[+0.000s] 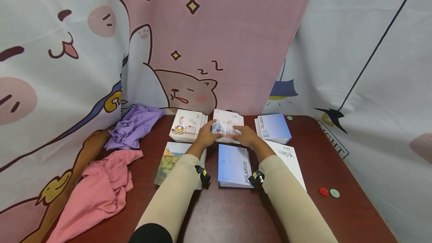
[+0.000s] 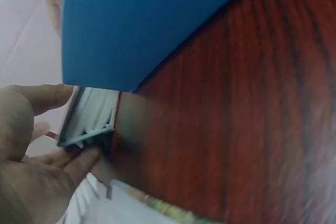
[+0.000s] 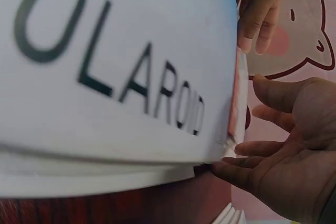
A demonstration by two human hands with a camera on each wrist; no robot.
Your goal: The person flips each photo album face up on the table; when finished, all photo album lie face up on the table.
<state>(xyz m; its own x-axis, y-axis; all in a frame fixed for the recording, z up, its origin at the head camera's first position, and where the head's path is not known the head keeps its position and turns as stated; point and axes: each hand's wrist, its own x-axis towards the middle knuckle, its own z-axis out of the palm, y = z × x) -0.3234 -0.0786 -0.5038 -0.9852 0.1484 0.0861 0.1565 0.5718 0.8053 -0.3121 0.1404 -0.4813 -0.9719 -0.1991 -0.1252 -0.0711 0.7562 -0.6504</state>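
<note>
A pale pink and white illustrated book [image 1: 225, 118] sits at the back middle of the table, between both hands. My left hand [image 1: 206, 135] grips its left side; in the left wrist view the thumb and fingers [image 2: 84, 162] are at the edges of a book with its page block [image 2: 94, 111] showing. From the other side my right hand [image 1: 247, 137] holds the right edge, fingers spread along it in the right wrist view. Nearer to me lies a blue POLAROID book [image 1: 233, 164], between the two forearms.
Left of the hands lie a white illustrated book [image 1: 187, 123] and a landscape-cover book [image 1: 168, 160]. At right are another POLAROID book [image 1: 275, 126] and a white book [image 1: 290, 156]. Purple cloth [image 1: 136, 125], pink cloth [image 1: 104, 183], and red [image 1: 323, 192] and green discs [image 1: 335, 193] flank them.
</note>
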